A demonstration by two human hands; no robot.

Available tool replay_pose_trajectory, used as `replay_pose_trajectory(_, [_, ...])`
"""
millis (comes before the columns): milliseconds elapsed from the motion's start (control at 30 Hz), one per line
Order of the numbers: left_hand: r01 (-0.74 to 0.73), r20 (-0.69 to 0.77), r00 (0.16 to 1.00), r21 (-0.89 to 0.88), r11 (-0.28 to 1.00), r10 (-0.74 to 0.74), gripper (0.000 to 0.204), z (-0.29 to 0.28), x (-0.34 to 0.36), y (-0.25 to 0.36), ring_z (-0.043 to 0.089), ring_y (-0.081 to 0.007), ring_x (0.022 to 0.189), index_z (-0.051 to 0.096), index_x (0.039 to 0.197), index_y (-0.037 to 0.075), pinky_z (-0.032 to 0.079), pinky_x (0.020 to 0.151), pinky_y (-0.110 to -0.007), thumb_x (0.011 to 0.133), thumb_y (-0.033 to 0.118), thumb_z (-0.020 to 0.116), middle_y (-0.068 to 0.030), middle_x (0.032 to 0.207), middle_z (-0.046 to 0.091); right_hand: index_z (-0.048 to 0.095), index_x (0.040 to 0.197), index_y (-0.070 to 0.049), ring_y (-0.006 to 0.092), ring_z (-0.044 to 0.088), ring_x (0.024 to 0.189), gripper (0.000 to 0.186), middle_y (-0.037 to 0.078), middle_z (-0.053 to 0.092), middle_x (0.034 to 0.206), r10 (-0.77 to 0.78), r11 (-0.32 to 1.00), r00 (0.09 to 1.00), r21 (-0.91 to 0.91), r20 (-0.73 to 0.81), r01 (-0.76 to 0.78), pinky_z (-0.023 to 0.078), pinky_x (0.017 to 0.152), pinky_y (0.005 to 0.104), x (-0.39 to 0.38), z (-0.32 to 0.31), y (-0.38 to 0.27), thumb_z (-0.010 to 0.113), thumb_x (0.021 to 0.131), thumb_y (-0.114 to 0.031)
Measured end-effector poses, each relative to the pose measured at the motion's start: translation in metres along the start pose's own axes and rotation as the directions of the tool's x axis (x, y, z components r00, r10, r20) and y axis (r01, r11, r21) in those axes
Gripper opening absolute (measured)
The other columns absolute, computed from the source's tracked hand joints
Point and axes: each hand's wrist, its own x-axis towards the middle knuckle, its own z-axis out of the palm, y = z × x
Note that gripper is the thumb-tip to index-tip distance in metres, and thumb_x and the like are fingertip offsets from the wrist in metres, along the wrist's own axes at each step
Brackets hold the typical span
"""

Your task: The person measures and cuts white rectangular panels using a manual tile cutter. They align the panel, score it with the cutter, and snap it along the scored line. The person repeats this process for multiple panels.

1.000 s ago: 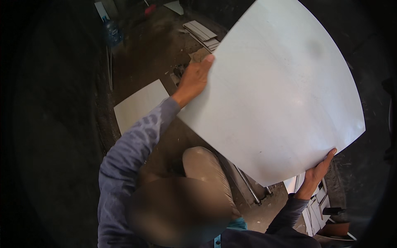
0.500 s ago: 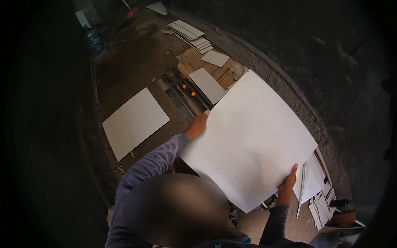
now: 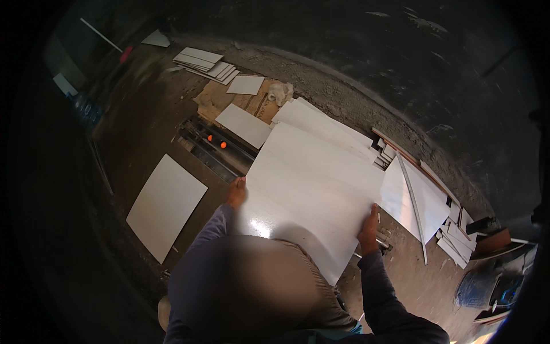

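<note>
A large white tile lies between my two hands, low over a tile cutter. My left hand grips its left edge and my right hand its right edge, thumbs on top. The tile cutter, with dark rails and two orange knobs, shows beyond the tile's left corner; the tile hides the rest of it. Other white tiles lie just past the far edge. Whether the held tile touches the cutter, I cannot tell.
Another white tile lies on the floor at left. Beyond the cutter are cardboard, a smaller tile and stacked tile strips. To the right, a metal straightedge crosses a tile, near offcuts and a bucket.
The tile has come down and turned flatter, with both hands still on it. More tiles show beyond its far edge. My view has turned, and the surroundings appear shifted.
</note>
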Motion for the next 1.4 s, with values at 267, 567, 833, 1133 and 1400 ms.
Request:
replay_pose_trajectory(267, [0.073, 0.017, 0.997, 0.247, 0.966, -0.079, 0.044, 0.011, 0.008, -0.005, 0.065, -0.046, 0.101, 0.067, 0.111, 0.001, 0.05, 0.086, -0.048, 0.107, 0.038, 0.044, -0.027, 0.106, 0.069, 0.069, 0.123, -0.001, 0.0164, 0.058, 0.073, 0.074, 0.004, 0.067, 0.091, -0.006, 0.996, 0.994, -0.086, -0.107, -0.003, 0.05, 0.066, 0.0343, 0.008, -0.006, 0.009, 0.056, 0.095, -0.069])
replay_pose_trajectory(567, [-0.072, 0.073, 0.996, 0.307, 0.949, 0.052, 0.046, -0.003, 0.013, 0.011, 0.063, -0.0508, 0.094, 0.067, 0.102, -0.004, 0.05, 0.08, -0.053, 0.107, 0.036, 0.045, -0.0291, 0.096, 0.068, 0.068, 0.108, 0.01, 0.0278, 0.061, 0.089, 0.059, 0.018, 0.069, 0.096, -0.304, 0.909, 0.896, -0.379, -0.323, 0.172, 0.047, 0.087, 0.0405, 0.002, 0.016, 0.015, 0.059, 0.1, -0.048])
replay_pose_trajectory(833, [-0.077, 0.12, 0.993, 0.526, 0.847, 0.015, 0.049, -0.008, 0.021, 0.022, 0.064, -0.0533, 0.094, 0.069, 0.101, -0.007, 0.05, 0.079, -0.056, 0.106, 0.036, 0.047, -0.0329, 0.096, 0.068, 0.063, 0.116, 0.003, 0.0522, 0.06, 0.108, 0.056, 0.033, 0.066, 0.112, -0.389, 0.819, 0.866, -0.549, -0.315, 0.169, 0.046, 0.095, 0.0498, -0.003, 0.029, 0.013, 0.048, 0.103, -0.049])
replay_pose_trajectory(1133, [0.021, 0.078, 0.994, 0.534, 0.845, -0.074, 0.066, -0.012, 0.033, -0.024, 0.064, -0.0474, 0.078, 0.065, 0.085, -0.01, 0.047, 0.071, -0.054, 0.099, 0.054, 0.056, -0.0316, 0.081, 0.065, 0.059, 0.114, 0.003, 0.0568, 0.057, 0.109, 0.057, 0.037, 0.064, 0.111, -0.379, 0.792, 0.859, -0.601, -0.345, 0.108, 0.045, 0.093, 0.0567, -0.001, 0.032, 0.016, 0.043, 0.105, -0.051])
replay_pose_trajectory(1400, [-0.061, -0.029, 0.996, 0.387, 0.92, 0.078, 0.079, -0.004, 0.038, -0.021, 0.057, -0.0301, 0.061, 0.055, 0.071, -0.013, 0.042, 0.061, -0.055, 0.095, 0.062, 0.059, -0.0268, 0.062, 0.054, 0.056, 0.112, 0.003, 0.0557, 0.06, 0.106, 0.06, 0.038, 0.064, 0.109, -0.325, 0.728, 0.872, -0.685, -0.366, -0.017, 0.046, 0.092, 0.0605, -0.005, 0.036, 0.011, 0.036, 0.106, -0.053])
